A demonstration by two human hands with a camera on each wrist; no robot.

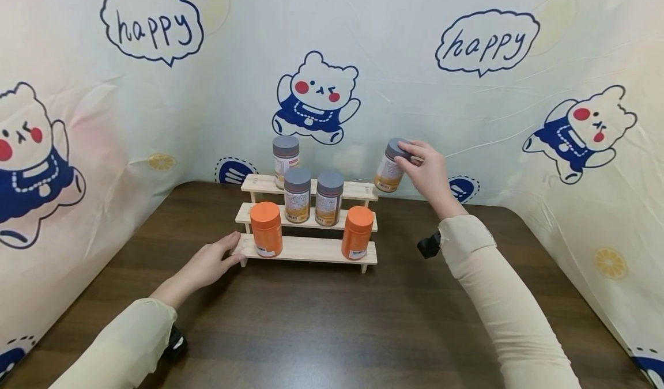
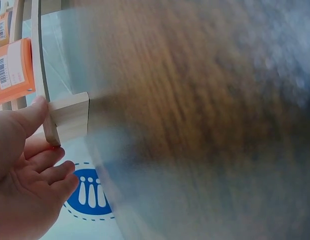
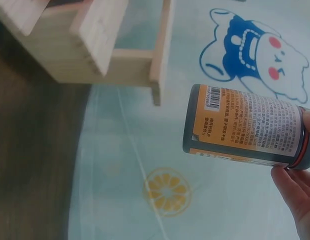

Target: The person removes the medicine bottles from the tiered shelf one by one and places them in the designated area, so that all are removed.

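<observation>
In the head view my right hand (image 1: pixel 426 170) grips a grey-lidded jar (image 1: pixel 389 170) by its lid, tilted, beside the right end of the top step. The right wrist view shows this jar's orange and white label (image 3: pixel 250 122), with fingers at the lid. My left hand (image 1: pixel 208 262) pinches the left end of the bottom step of a three-step wooden rack (image 1: pixel 311 249), thumb on top and fingers below. On that step stand two orange jars (image 1: pixel 267 230) (image 1: pixel 358 233). Two grey-lidded jars (image 1: pixel 297 196) (image 1: pixel 329 199) stand on the middle step, another grey-lidded jar (image 1: pixel 286 161) on the top step's left.
The rack stands on a dark wooden table (image 1: pixel 311 325). Behind and at both sides hangs a pale cloth (image 1: pixel 394 106) printed with bears and lettering, close behind the top step. Black straps (image 1: pixel 429 245) show at the wrists.
</observation>
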